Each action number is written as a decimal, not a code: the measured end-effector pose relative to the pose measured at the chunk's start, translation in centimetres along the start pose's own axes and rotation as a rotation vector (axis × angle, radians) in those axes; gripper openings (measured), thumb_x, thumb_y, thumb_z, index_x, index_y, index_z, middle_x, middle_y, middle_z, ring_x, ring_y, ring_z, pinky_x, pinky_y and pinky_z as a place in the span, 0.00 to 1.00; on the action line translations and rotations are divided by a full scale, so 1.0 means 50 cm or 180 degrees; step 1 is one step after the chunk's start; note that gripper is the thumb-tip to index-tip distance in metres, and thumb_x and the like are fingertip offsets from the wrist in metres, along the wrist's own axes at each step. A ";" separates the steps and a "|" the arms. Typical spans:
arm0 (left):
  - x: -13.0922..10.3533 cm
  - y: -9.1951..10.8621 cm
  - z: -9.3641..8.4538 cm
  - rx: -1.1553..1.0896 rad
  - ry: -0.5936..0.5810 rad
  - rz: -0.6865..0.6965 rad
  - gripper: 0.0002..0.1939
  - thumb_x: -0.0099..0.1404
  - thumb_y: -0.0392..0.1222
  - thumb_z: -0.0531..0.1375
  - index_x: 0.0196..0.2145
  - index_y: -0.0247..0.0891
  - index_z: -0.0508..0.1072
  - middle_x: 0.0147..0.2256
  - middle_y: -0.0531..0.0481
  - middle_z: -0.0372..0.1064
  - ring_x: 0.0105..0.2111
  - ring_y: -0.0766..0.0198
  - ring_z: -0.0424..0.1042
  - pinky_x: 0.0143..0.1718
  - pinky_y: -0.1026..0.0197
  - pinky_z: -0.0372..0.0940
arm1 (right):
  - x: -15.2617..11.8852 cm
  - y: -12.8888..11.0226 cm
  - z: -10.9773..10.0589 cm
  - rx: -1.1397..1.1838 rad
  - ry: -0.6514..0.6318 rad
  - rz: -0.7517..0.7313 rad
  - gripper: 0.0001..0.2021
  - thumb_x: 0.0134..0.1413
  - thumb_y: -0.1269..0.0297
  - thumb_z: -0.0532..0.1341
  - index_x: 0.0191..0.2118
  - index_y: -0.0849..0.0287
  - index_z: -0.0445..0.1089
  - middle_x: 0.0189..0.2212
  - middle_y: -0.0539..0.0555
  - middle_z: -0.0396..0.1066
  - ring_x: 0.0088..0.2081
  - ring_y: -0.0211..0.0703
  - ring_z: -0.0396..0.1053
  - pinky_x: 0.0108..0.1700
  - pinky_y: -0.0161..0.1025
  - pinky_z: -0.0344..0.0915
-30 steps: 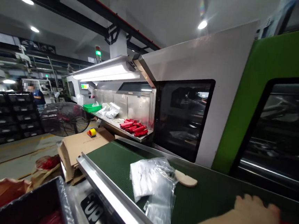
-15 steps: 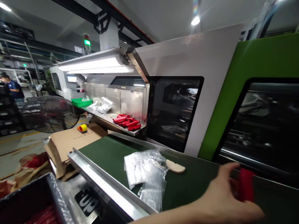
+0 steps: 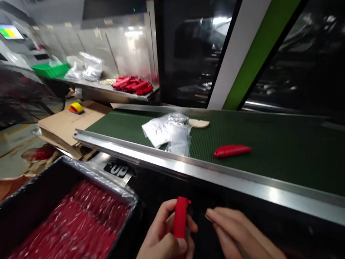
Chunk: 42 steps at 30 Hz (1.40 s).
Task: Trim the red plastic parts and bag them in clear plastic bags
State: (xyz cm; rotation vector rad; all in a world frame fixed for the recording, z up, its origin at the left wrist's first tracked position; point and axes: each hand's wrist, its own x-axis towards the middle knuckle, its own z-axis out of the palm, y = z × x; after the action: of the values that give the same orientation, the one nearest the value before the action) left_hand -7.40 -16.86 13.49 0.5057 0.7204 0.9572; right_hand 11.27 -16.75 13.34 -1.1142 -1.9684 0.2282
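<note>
At bottom centre, the left hand (image 3: 159,243) grips a narrow, red, plastic-looking piece (image 3: 180,223), now off the belt and within both hands' reach; the right hand (image 3: 247,243), fingers narrowed, may pinch something, too blurred to tell. Beyond, a ribbed dark-green conveyor belt (image 3: 282,145) bears a second red piece (image 3: 232,151); a grey-and-green machine (image 3: 253,52) fills the top.

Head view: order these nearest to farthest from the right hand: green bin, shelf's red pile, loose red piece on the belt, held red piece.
1. Held red piece: in the left hand, left of the right hand.
2. Loose red piece: on the belt, ahead.
3. Red pile: on the shelf, upper left.
4. Green bin: farther left, beyond the pile.
</note>
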 end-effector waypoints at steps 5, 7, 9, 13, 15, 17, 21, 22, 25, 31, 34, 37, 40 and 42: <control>-0.049 -0.019 -0.018 -0.0297 0.0318 -0.0127 0.14 0.63 0.46 0.60 0.46 0.41 0.69 0.36 0.49 0.70 0.21 0.71 0.65 0.19 0.69 0.62 | 0.037 -0.039 0.015 0.0242 -0.0183 -0.0413 0.17 0.57 0.79 0.53 0.49 0.61 0.71 0.40 0.57 0.75 0.42 0.39 0.74 0.42 0.35 0.74; -0.056 -0.021 -0.023 -0.0389 0.0450 -0.0186 0.13 0.65 0.48 0.59 0.45 0.41 0.69 0.35 0.49 0.70 0.21 0.70 0.64 0.18 0.69 0.61 | 0.041 -0.050 0.017 0.0161 -0.0262 -0.0491 0.17 0.56 0.79 0.53 0.48 0.61 0.72 0.39 0.57 0.75 0.40 0.40 0.73 0.39 0.36 0.74; -0.060 -0.019 -0.025 -0.0398 0.0520 -0.0185 0.11 0.66 0.47 0.58 0.44 0.41 0.70 0.34 0.49 0.69 0.21 0.70 0.64 0.18 0.70 0.61 | 0.040 -0.054 0.019 0.0064 -0.0337 -0.0523 0.17 0.56 0.79 0.53 0.48 0.61 0.72 0.39 0.57 0.75 0.39 0.40 0.73 0.37 0.36 0.73; -0.065 -0.012 -0.024 -0.0456 0.0499 -0.0151 0.10 0.67 0.46 0.56 0.43 0.41 0.71 0.34 0.50 0.70 0.20 0.72 0.63 0.18 0.71 0.60 | 0.040 -0.052 0.022 -0.0053 -0.0391 -0.0526 0.18 0.56 0.79 0.53 0.48 0.59 0.72 0.39 0.56 0.75 0.39 0.40 0.73 0.37 0.36 0.72; -0.068 -0.011 -0.024 -0.0501 0.0462 -0.0170 0.09 0.68 0.46 0.56 0.42 0.41 0.72 0.34 0.50 0.70 0.20 0.72 0.63 0.18 0.72 0.60 | 0.042 -0.051 0.024 0.0002 -0.0399 -0.0492 0.18 0.56 0.80 0.53 0.48 0.60 0.71 0.39 0.57 0.75 0.40 0.40 0.73 0.38 0.36 0.72; -0.069 -0.011 -0.025 -0.0517 0.0421 -0.0171 0.09 0.68 0.46 0.56 0.42 0.42 0.72 0.35 0.50 0.70 0.20 0.72 0.64 0.18 0.72 0.60 | 0.044 -0.052 0.025 0.0079 -0.0423 -0.0488 0.18 0.56 0.81 0.53 0.49 0.61 0.70 0.40 0.57 0.74 0.41 0.41 0.72 0.38 0.37 0.72; -0.071 -0.013 -0.030 -0.0497 0.0380 -0.0161 0.09 0.67 0.46 0.56 0.42 0.42 0.73 0.36 0.49 0.70 0.20 0.72 0.64 0.18 0.72 0.61 | 0.044 -0.057 0.025 0.0100 -0.0488 -0.0505 0.17 0.56 0.81 0.54 0.49 0.62 0.71 0.40 0.57 0.74 0.41 0.40 0.71 0.38 0.37 0.71; -0.072 -0.014 -0.031 -0.0479 0.0380 -0.0157 0.09 0.67 0.46 0.56 0.42 0.42 0.73 0.36 0.49 0.70 0.20 0.72 0.64 0.18 0.71 0.61 | 0.044 -0.058 0.024 0.0086 -0.0507 -0.0495 0.17 0.56 0.81 0.54 0.49 0.62 0.71 0.40 0.57 0.74 0.41 0.40 0.71 0.38 0.36 0.71; -0.073 -0.017 -0.036 -0.0416 0.0391 -0.0132 0.10 0.67 0.46 0.56 0.42 0.42 0.73 0.35 0.50 0.70 0.20 0.72 0.64 0.18 0.71 0.61 | 0.041 -0.059 0.023 0.0054 -0.0554 -0.0495 0.18 0.57 0.81 0.53 0.49 0.62 0.71 0.40 0.57 0.74 0.41 0.40 0.71 0.38 0.36 0.71; -0.074 -0.020 -0.038 -0.0285 0.0474 -0.0169 0.10 0.67 0.46 0.56 0.41 0.40 0.72 0.35 0.49 0.70 0.19 0.73 0.63 0.18 0.71 0.60 | 0.036 -0.052 0.020 0.0007 -0.0560 -0.0617 0.18 0.56 0.81 0.54 0.50 0.62 0.69 0.41 0.58 0.73 0.41 0.41 0.70 0.38 0.37 0.69; -0.073 -0.020 -0.039 -0.0285 0.0495 -0.0202 0.10 0.67 0.46 0.55 0.41 0.39 0.70 0.34 0.49 0.70 0.18 0.72 0.62 0.18 0.70 0.59 | 0.031 -0.055 0.019 0.0022 -0.0629 -0.0596 0.18 0.57 0.80 0.53 0.50 0.61 0.70 0.40 0.57 0.73 0.40 0.41 0.70 0.37 0.38 0.69; -0.071 -0.015 -0.039 -0.0287 0.0520 -0.0228 0.10 0.68 0.47 0.54 0.42 0.40 0.69 0.24 0.53 0.65 0.18 0.71 0.60 0.18 0.71 0.59 | 0.021 -0.063 0.018 0.0081 -0.0788 -0.0522 0.18 0.56 0.80 0.54 0.50 0.61 0.70 0.41 0.57 0.74 0.39 0.41 0.70 0.38 0.39 0.69; -0.066 -0.003 -0.032 -0.0260 0.0598 -0.0153 0.11 0.68 0.47 0.53 0.42 0.40 0.68 0.28 0.53 0.65 0.18 0.73 0.59 0.17 0.71 0.57 | 0.013 -0.072 0.019 0.0006 -0.0900 -0.0564 0.18 0.55 0.81 0.54 0.49 0.61 0.72 0.40 0.56 0.75 0.37 0.41 0.70 0.36 0.38 0.69; -0.062 0.006 -0.026 -0.0220 0.0664 -0.0124 0.10 0.69 0.46 0.52 0.42 0.40 0.68 0.33 0.52 0.67 0.19 0.74 0.59 0.18 0.71 0.56 | 0.009 -0.077 0.021 -0.0060 -0.0856 -0.0606 0.18 0.56 0.80 0.54 0.48 0.60 0.73 0.38 0.55 0.76 0.35 0.41 0.70 0.34 0.38 0.68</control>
State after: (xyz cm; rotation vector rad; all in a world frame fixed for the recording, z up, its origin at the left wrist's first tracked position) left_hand -9.71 -19.32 13.85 0.3328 0.8781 1.0042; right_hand 7.97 -18.43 14.95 -0.9379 -2.3043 0.2694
